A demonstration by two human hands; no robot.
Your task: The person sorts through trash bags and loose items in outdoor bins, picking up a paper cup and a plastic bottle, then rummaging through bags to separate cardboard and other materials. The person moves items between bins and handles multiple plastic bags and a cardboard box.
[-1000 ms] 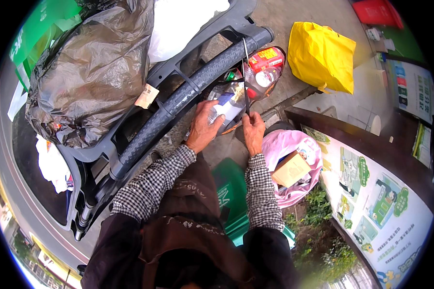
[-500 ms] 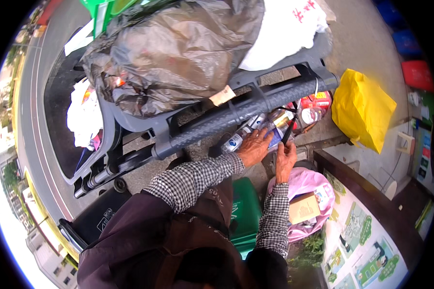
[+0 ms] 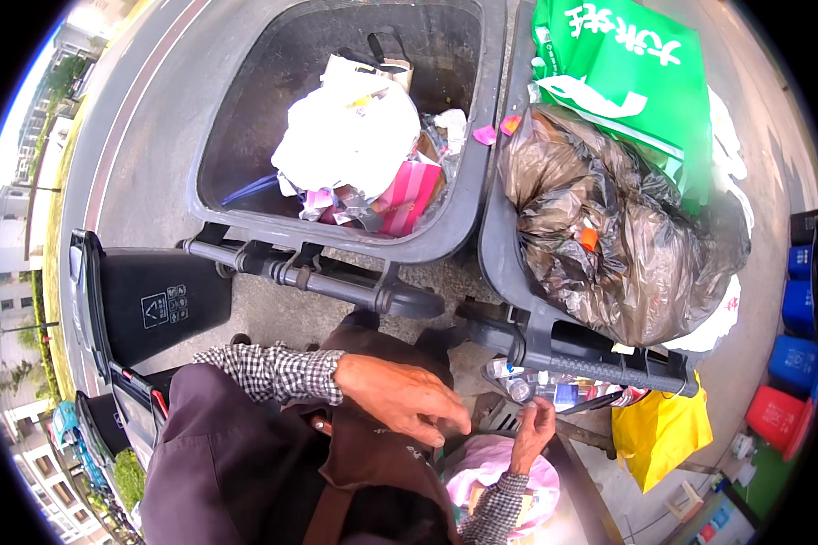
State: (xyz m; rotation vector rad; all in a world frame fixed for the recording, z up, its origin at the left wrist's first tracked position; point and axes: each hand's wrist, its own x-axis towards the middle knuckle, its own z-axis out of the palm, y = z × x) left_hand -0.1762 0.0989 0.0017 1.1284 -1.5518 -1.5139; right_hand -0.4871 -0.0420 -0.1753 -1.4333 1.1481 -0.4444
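Observation:
My left hand (image 3: 402, 398) hovers in front of my body with its fingers loosely apart and nothing in it. My right hand (image 3: 534, 429) is closed at the near end of a black strap (image 3: 600, 401), thumb and fingers pinched together. The strap crosses a bundle of clear plastic bottles (image 3: 565, 394) lying low behind the right-hand bin. Part of that bundle is hidden under the bin's handle bar. Below my right hand sits a pink bag (image 3: 491, 465), partly covered by my wrist.
An open grey bin (image 3: 482, 195) holds white bags and loose rubbish. To its right, another bin (image 3: 495, 263) is heaped with a dark translucent bag (image 3: 609, 245) and a green bag (image 3: 627, 73). A yellow bag (image 3: 661, 440) stands at right; a black bin (image 3: 164, 291) is at left.
The view has swung left, bringing the open bin into sight. My left hand has come off the bottles and back toward my body. My right hand stays by the strap.

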